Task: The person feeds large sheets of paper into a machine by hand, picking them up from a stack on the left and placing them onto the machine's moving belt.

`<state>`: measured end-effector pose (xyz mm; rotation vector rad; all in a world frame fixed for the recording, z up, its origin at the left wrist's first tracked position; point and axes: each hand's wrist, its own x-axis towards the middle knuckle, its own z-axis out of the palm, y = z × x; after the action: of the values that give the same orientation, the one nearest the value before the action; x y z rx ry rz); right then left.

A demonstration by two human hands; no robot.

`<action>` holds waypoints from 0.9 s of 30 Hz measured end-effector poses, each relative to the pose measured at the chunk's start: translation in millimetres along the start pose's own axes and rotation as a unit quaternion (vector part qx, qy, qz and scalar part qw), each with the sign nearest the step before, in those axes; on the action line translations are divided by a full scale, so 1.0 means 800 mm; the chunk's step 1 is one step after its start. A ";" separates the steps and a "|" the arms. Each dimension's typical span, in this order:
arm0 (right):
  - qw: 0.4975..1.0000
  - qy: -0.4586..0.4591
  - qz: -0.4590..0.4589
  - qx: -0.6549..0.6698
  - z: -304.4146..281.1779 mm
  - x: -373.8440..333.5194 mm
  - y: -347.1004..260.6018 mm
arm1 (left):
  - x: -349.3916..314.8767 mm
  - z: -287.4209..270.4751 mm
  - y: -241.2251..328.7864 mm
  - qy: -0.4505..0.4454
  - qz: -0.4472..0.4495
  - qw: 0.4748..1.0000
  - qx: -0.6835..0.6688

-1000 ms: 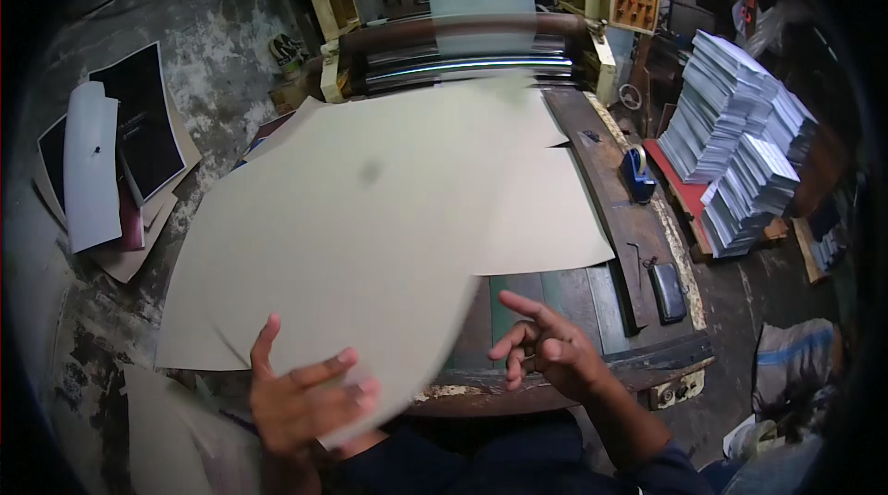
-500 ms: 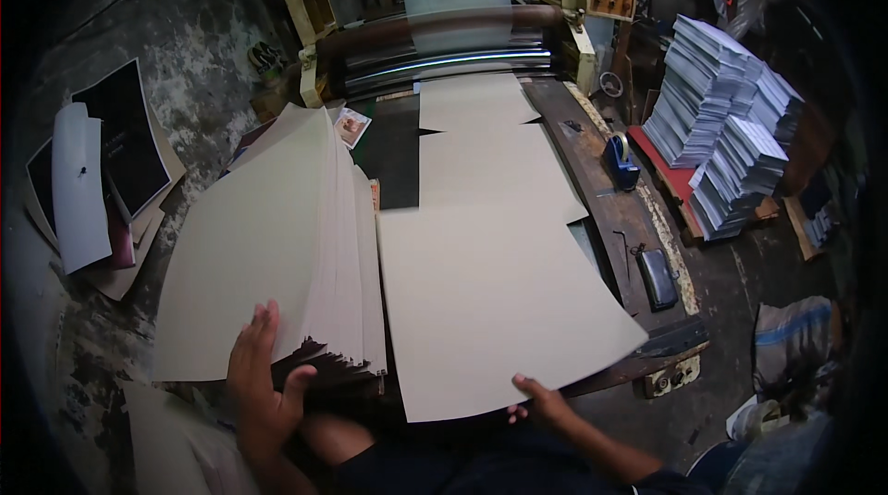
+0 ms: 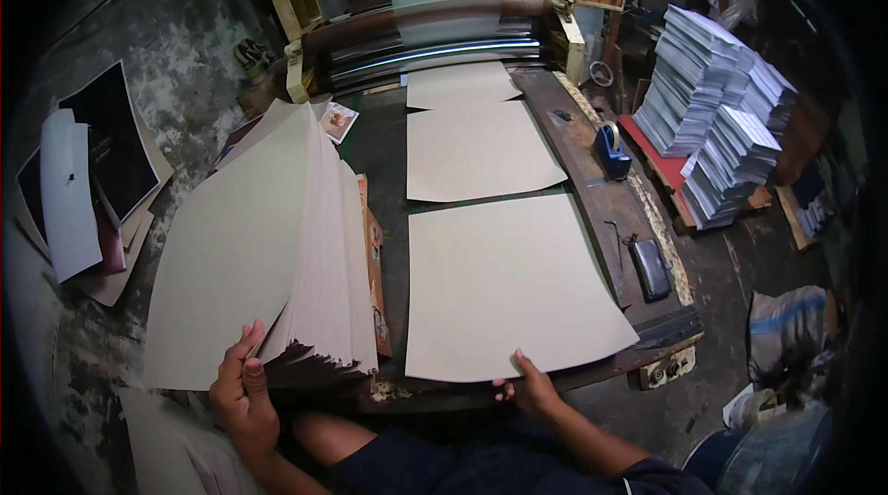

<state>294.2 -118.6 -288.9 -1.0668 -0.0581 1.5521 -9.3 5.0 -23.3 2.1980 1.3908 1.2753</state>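
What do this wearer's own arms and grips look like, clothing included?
The left grip and right grip are ungloved; I make out no ring or watch. The left forearm is bare as far as the picture shows. The right forearm is bare up to a dark navy sleeve with a small white line.

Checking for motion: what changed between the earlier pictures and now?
The front sheet swung rightward onto the table; the right hand, first free, now holds its near edge. A gap now parts it from the sheet ahead. The left hand reached the stack's corner. Tape dispenser and black case stayed.
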 end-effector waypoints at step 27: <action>0.967 -0.190 -0.162 -0.043 0.091 -0.074 -0.130 | -0.030 0.023 0.057 -0.161 0.291 0.941 0.067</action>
<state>320.7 -97.5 -153.0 -0.7667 -0.5410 1.4415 28.7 -34.0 -19.9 2.8809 0.7436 0.9136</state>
